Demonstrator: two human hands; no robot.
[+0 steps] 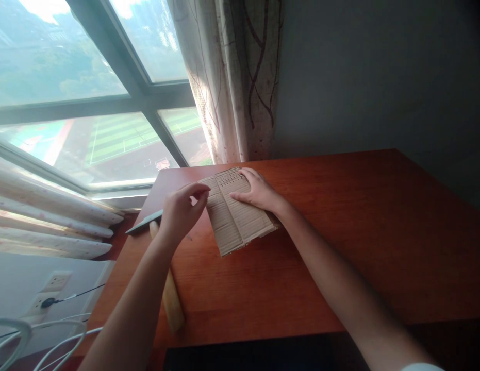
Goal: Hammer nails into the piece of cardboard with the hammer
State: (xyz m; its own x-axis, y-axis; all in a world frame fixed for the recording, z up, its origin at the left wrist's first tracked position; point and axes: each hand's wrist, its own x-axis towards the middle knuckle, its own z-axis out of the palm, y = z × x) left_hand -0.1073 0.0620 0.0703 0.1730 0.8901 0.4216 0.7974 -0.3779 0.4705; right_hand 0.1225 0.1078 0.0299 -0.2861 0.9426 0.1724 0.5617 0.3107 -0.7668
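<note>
A folded piece of corrugated cardboard (234, 216) is tilted above the wooden table, with rows of small dark dots or holes near its far edge. My right hand (259, 190) grips its right side, thumb on the upper face and fingers round the far edge. Close to the cardboard's left edge is my left hand (187, 206), thumb and forefinger pinched together. Whatever lies between those fingertips is too small to make out. Partly behind my left forearm lies a hammer (172, 299) with a pale wooden handle and a dark metal head.
The reddish-brown table (359, 232) reaches to the dark wall on the right. At the back left are a window (139, 98) and a patterned curtain (232, 77). White cables (65, 335) and a wall socket (46, 299) sit beyond the table's left edge.
</note>
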